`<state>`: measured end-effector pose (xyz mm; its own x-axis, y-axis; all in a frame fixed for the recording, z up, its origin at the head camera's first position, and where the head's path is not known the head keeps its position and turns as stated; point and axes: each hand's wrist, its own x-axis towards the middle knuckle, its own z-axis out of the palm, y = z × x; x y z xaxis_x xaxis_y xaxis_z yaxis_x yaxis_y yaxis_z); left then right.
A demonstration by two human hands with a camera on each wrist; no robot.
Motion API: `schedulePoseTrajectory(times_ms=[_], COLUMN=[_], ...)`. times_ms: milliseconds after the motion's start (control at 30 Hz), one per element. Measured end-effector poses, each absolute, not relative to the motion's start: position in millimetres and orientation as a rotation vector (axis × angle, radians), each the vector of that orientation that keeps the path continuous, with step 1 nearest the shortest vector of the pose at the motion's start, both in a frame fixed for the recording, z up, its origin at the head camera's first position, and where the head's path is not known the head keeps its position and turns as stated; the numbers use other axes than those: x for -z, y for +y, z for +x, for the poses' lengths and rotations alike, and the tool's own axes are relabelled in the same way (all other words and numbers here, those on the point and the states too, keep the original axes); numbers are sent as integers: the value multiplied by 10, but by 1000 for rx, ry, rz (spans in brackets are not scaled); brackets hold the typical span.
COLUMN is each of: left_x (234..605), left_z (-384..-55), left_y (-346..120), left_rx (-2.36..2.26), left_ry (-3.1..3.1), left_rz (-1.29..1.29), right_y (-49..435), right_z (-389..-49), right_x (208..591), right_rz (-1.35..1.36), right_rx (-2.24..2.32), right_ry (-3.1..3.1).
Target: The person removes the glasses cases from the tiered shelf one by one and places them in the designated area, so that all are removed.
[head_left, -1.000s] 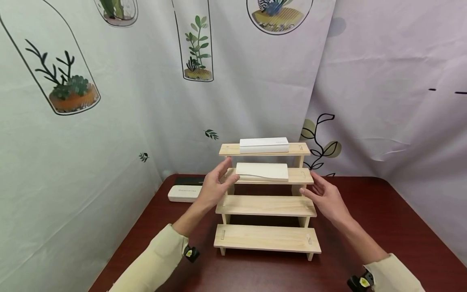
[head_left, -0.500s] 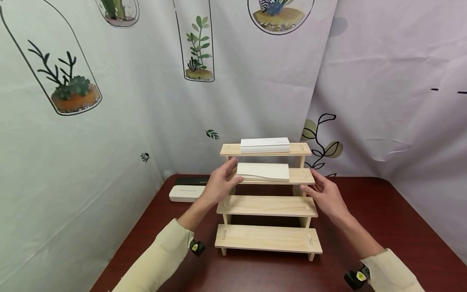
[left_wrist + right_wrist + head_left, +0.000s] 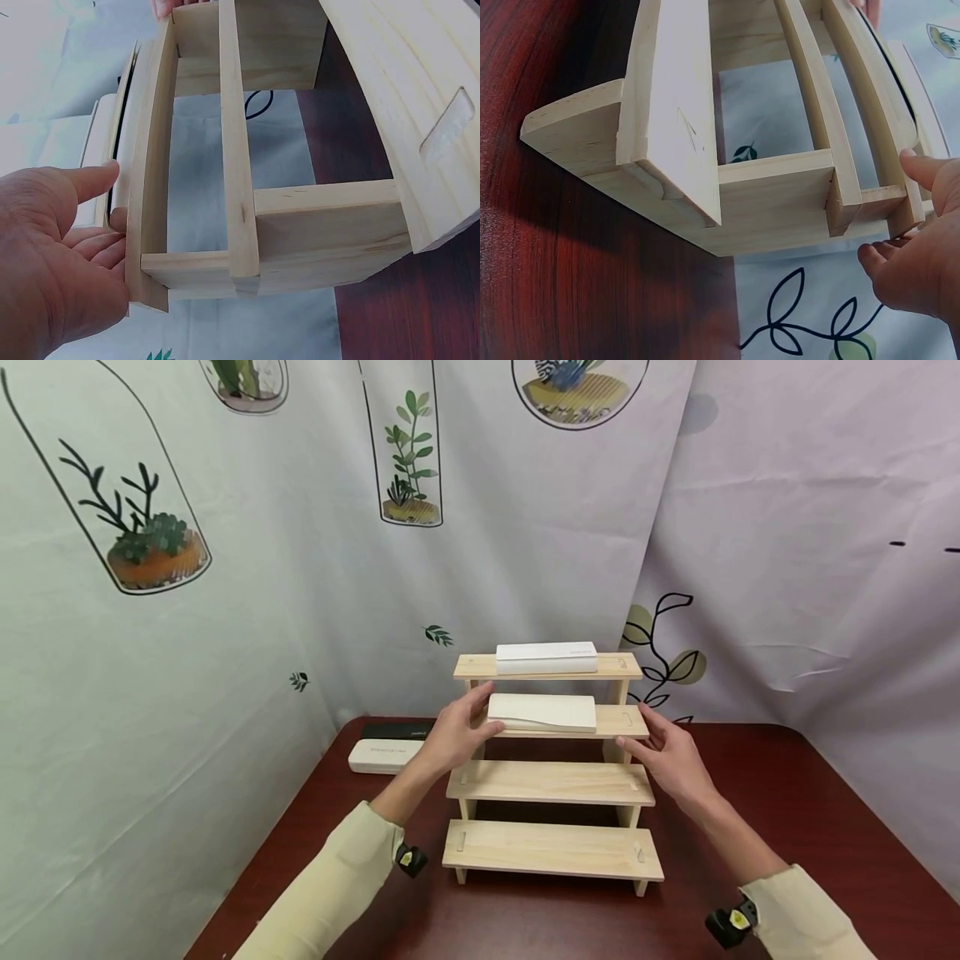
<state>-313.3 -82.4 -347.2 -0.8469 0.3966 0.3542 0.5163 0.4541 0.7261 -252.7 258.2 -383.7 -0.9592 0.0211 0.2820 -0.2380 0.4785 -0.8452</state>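
Two grips (image 3: 459, 731) (image 3: 675, 764) flank four shelves (image 3: 551, 782), left seemingly pinching one case (image 3: 542, 712).

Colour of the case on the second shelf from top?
The case is plain off-white; best seen in the head view.

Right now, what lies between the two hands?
In the head view, a white case against the left hand, then bare shelf up to the right hand.

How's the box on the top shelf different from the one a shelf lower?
The top box has a straight lid edge; the lower box has a wavy flap. The left hand is beside the lower box; the top box has no hand beside it. Both are long and pale.
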Motion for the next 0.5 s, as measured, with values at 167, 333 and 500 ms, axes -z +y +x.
schedulePoseTrajectory(times_ms=[167,333,500], left_x=[3450,3422,3418], left_z=[-3150,-3171,-3193], left_y=[-819,-820,-816], left_rx=[1312,1275,1234], left_ry=[-2602,-2626,-2641], left_rz=[-793,-790,-804], right_y=[2581,2574,2572], right_z=[-2544,-2554,-2558], right_x=[3833,3814,3807], right_rz=[182,178,188], right_rx=[-1473,-1466,-1471], right_ry=[-2486,-2493,-2492])
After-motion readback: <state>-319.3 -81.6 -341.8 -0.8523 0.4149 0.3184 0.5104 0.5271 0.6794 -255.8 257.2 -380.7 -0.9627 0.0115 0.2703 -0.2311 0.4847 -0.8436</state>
